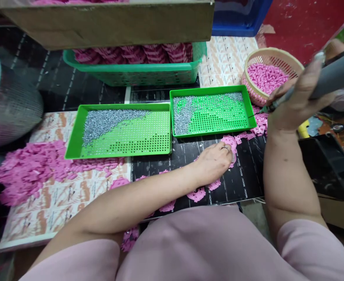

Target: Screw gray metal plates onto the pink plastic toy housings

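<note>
My left hand [215,160] rests on the black mat, fingers curled down onto a round pink plastic part [229,141]; a ring shows on one finger. My right hand [299,97] is raised at the right, wrapped around a grey electric screwdriver [332,76]. Its thin tip [255,114] points at the right edge of the right green screw tray [211,112]. That tray and the left green screw tray [119,130] are perforated and hold several small silver screws heaped toward their back left.
A heap of pink parts [28,169] lies at the left, with more scattered on the black mat [242,179]. A tan basket of pink pieces [267,76] stands at back right. A green basket [136,72] sits under a cardboard shelf [107,21].
</note>
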`<state>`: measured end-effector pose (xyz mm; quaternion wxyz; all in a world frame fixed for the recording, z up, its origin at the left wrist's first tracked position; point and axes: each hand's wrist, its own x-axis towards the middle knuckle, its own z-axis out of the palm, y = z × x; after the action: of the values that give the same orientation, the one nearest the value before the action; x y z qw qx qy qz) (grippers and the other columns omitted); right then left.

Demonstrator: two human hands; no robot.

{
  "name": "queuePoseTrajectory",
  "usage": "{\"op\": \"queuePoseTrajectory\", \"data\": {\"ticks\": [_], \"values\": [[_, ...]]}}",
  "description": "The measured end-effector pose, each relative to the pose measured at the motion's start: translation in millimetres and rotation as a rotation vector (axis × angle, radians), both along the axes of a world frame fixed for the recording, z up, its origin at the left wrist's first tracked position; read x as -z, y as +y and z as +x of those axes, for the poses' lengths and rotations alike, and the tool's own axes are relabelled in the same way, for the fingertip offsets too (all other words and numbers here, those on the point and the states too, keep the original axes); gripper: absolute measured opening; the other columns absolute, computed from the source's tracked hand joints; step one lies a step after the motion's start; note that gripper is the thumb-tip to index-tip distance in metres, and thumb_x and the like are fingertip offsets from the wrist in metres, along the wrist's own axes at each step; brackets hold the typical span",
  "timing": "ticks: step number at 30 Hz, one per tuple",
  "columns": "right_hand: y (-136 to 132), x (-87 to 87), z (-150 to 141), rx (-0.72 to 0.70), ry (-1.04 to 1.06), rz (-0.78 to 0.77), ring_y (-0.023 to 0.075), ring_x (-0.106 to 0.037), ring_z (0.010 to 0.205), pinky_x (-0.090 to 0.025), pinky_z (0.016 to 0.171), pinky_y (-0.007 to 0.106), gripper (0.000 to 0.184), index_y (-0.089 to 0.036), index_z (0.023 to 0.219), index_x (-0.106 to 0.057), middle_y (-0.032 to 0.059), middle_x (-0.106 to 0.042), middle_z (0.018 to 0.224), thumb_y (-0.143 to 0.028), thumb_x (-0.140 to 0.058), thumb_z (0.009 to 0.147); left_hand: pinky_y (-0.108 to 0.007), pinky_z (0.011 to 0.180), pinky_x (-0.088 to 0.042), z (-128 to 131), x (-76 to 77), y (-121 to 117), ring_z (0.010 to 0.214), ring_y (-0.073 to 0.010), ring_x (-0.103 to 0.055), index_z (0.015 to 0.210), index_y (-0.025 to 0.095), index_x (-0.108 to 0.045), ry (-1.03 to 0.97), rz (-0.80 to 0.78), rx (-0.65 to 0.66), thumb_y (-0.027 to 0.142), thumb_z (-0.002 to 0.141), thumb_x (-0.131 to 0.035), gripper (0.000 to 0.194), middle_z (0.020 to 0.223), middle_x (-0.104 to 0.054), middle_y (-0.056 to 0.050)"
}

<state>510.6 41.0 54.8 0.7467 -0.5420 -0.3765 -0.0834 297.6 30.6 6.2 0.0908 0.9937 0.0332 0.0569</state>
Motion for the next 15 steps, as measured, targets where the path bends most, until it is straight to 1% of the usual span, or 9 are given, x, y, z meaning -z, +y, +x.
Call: {"op": "queuePoseTrajectory", "data": {"ticks": [2, 3, 5, 7, 9, 11, 12, 13, 15], "values": [[9, 3.5, -11, 0.13, -0.038, 0.169, 0.0007, -0.048, 0.042, -0.033, 0.038, 0.02, 0.047, -0.013, 0.107, -0.051, 0.0066, -0.064, 0.099, -0.048, -0.067, 0.08, -0.033, 0.081, -0.047, 0, -0.1, 1, 0.093, -0.0223, -0.056, 0.098, 0.008, -0.062, -0.004, 0.005, 0.003, 0.013, 0.094, -0.047, 0.016, 0.096, -0.063, -0.012], [11, 4.0, -16, 0.158, -0.048, 0.194, 0.0002, -0.048, 0.041, -0.033, 0.037, 0.02, 0.047, -0.01, 0.104, -0.053, 0.0117, -0.063, 0.108, -0.047, -0.068, 0.079, -0.032, 0.081, -0.047, -1, -0.2, 2, 0.093, -0.0222, -0.055, 0.098, 0.008, -0.062, -0.003, 0.008, 0.004, 0.012, 0.093, -0.047, 0.016, 0.097, -0.063, -0.012], [12, 3.7, -24, 0.171, -0.073, 0.143, -0.0003, -0.049, 0.04, -0.034, 0.036, 0.02, 0.05, -0.008, 0.104, -0.053, 0.0166, -0.062, 0.113, -0.049, -0.066, 0.079, -0.033, 0.081, -0.047, -1, -0.6, 3, 0.094, -0.0222, -0.055, 0.099, 0.008, -0.062, 0.004, 0.01, -0.002, 0.013, 0.094, -0.046, 0.017, 0.097, -0.063, -0.012], [12, 3.5, -24, 0.206, -0.107, 0.083, -0.001, -0.047, 0.039, -0.035, 0.036, 0.02, 0.052, -0.01, 0.106, -0.051, 0.013, -0.065, 0.106, -0.055, -0.06, 0.081, -0.033, 0.081, -0.047, 0, -1.0, 4, 0.094, -0.0225, -0.055, 0.098, 0.007, -0.062, 0.014, 0.007, -0.01, 0.015, 0.095, -0.045, 0.018, 0.096, -0.063, -0.013], [11, 4.6, -21, 0.217, -0.133, 0.035, -0.0003, -0.044, 0.038, -0.034, 0.036, 0.02, 0.053, -0.014, 0.105, -0.051, 0.0037, -0.066, 0.086, -0.061, -0.057, 0.08, -0.034, 0.08, -0.047, 0, -1.3, 5, 0.093, -0.023, -0.055, 0.097, 0.007, -0.062, 0.022, 0.004, -0.013, 0.015, 0.095, -0.044, 0.019, 0.095, -0.062, -0.013], [11, 6.7, -17, 0.201, -0.147, 0.024, 0.002, -0.043, 0.036, -0.034, 0.036, 0.02, 0.051, -0.017, 0.1, -0.051, -0.0062, -0.055, 0.062, -0.063, -0.056, 0.079, -0.034, 0.08, -0.047, 1, -1.6, 5, 0.093, -0.0232, -0.055, 0.096, 0.008, -0.062, 0.016, 0.001, -0.009, 0.015, 0.095, -0.044, 0.02, 0.094, -0.062, -0.013], [11, 8.1, -16, 0.193, -0.156, 0.033, 0.0032, -0.043, 0.035, -0.035, 0.036, 0.02, 0.05, -0.018, 0.096, -0.05, -0.0092, -0.048, 0.055, -0.064, -0.056, 0.079, -0.034, 0.08, -0.048, 1, -1.7, 5, 0.093, -0.0231, -0.055, 0.096, 0.007, -0.062, 0.011, -0.001, -0.009, 0.015, 0.096, -0.044, 0.02, 0.093, -0.062, -0.013], [12, 9.5, -15, 0.186, -0.161, 0.047, 0.0041, -0.044, 0.036, -0.035, 0.036, 0.02, 0.048, -0.019, 0.093, -0.05, -0.0105, -0.044, 0.053, -0.064, -0.057, 0.08, -0.035, 0.08, -0.048, 1, -2.0, 6, 0.093, -0.0231, -0.055, 0.096, 0.007, -0.063, 0.009, -0.007, -0.009, 0.016, 0.096, -0.044, 0.02, 0.093, -0.062, -0.013], [15, 12.5, -14, 0.173, -0.164, 0.05, 0.0047, -0.045, 0.036, -0.036, 0.036, 0.021, 0.045, -0.02, 0.089, -0.048, -0.0103, -0.043, 0.053, -0.063, -0.058, 0.08, -0.035, 0.081, -0.048, 1, -3.0, 6, 0.093, -0.0228, -0.055, 0.096, 0.007, -0.063, 0.011, -0.021, -0.014, 0.019, 0.097, -0.045, 0.022, 0.094, -0.062, -0.013]]}}
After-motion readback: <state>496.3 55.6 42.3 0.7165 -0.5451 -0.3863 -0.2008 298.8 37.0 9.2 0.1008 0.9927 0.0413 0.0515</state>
